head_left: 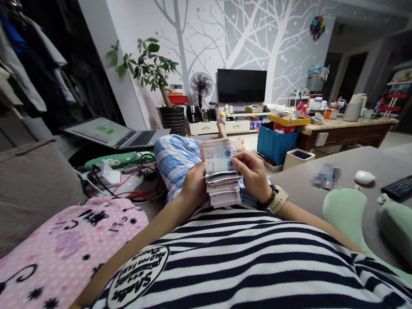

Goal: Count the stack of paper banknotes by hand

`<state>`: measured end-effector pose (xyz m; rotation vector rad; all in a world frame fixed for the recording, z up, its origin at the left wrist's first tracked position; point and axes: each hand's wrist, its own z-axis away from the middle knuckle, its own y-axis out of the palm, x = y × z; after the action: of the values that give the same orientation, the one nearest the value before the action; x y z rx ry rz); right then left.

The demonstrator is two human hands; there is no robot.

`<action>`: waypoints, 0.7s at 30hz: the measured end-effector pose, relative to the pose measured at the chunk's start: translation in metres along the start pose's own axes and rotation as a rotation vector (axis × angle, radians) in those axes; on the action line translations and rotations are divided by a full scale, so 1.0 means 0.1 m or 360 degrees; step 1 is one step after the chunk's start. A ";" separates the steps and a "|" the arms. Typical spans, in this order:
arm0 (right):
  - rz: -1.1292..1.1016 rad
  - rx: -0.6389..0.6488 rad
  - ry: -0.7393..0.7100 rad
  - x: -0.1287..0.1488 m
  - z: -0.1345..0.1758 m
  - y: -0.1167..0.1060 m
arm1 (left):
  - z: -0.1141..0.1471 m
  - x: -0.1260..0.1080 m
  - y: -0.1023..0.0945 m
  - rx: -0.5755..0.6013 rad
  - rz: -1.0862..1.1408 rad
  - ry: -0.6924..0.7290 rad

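A thick stack of banknotes (224,189) is held over my lap, its notes fanned and folded toward me. My left hand (194,180) is closed around the stack's left side, the thumb lying along its edge. My right hand (253,174) pinches the right edge of an upper bluish note (220,157) between thumb and fingers. A pinkish note shows behind that one at the top left. On my right wrist sit a pale-strapped watch (279,199) and a dark bracelet. Blue plaid trousers (178,164) lie under the stack.
To my left are an open laptop (119,134), tangled cables (131,185) and a pink patterned blanket (108,232). On the sofa at right lie a white mouse (364,178), a remote (402,191) and a green pillow (344,215). A cluttered table (350,127) stands beyond.
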<state>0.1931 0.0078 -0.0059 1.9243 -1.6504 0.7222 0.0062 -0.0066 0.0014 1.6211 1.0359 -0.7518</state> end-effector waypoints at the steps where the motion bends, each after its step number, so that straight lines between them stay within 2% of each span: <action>1: -0.0004 0.0002 0.0001 0.00 0.00 0.00 | 0.01 -0.01 0.00 0.0031 -0.0013 0.0001; 5: -0.0017 -0.0010 0.0002 0.01 0.00 0.00 | 0.00 -0.03 0.01 0.0115 -0.0004 -0.0088; 12: -0.0027 0.0017 -0.0019 0.02 0.00 -0.01 | -0.06 0.05 -0.03 0.0107 0.0112 -0.0231; 17: -0.0024 0.0040 -0.0059 0.04 0.00 -0.02 | -0.07 0.08 -0.04 0.0085 0.0143 -0.0182; 21: -0.0026 0.0072 -0.0067 0.06 0.02 -0.03 | -0.07 0.06 -0.01 -0.0045 0.0098 -0.0075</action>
<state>0.1968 0.0027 -0.0032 1.9953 -1.6544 0.7232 0.0073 0.0014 -0.0024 1.5965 0.9550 -0.7280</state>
